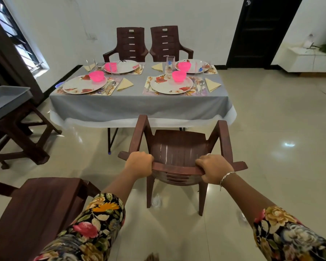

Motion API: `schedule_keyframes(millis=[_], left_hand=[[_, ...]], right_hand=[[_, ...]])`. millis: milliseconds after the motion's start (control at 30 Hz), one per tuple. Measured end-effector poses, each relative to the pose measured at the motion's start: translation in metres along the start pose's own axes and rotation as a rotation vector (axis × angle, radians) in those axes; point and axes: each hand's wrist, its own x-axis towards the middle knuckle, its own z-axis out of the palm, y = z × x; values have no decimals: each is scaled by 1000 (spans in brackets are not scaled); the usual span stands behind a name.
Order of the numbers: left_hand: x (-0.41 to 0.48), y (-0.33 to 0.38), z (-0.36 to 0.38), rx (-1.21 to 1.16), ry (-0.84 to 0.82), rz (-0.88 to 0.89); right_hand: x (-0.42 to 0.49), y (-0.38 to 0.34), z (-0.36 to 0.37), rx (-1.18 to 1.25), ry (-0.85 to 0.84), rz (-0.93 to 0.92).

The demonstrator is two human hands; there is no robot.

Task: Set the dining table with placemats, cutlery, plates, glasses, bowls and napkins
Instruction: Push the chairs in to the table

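The chair (pixel 179 146) was grasped at the top rail of its backrest by both hands. The left hand (pixel 139 163) was curled round the rail's left end and the right hand (pixel 214 170) round its right end. The chair faced the dining table (pixel 139 106), near it but apart from the hanging grey cloth (whether its legs were lifted clear of the floor could not be told).

On the table four places were laid, each with a floral plate on a placemat. A pink bowl (pixel 179 75) was set on the near right plate (pixel 167 85), with cutlery (pixel 200 85) and a folded napkin (pixel 212 84) beside it. A glass (pixel 170 62) stood further back. The laying itself was judged to be complete or nearly so, with only the seating left.

The chair was best carried slightly raised rather than dragged, with the pull shared evenly so that it stayed square to the table. It should be lined up with the near right plate. The armrests were judged the chief hazard: if pushed in too far, they could catch the loose cloth and drag the settings. The table leg (pixel 111 138) to the left should be cleared too. A second chair (pixel 41 204) at the lower left was judged to be meant for the other near place.
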Motion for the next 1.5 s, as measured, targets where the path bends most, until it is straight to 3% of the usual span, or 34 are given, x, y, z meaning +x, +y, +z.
schedule_keyframes(millis=[633,1500], left_hand=[[51,-8,-8,2,36,55],[78,10,-8,-35,84,119]], right_hand=[[45,40,3,-10,-4,72],[56,87,31,-159,359,-75]])
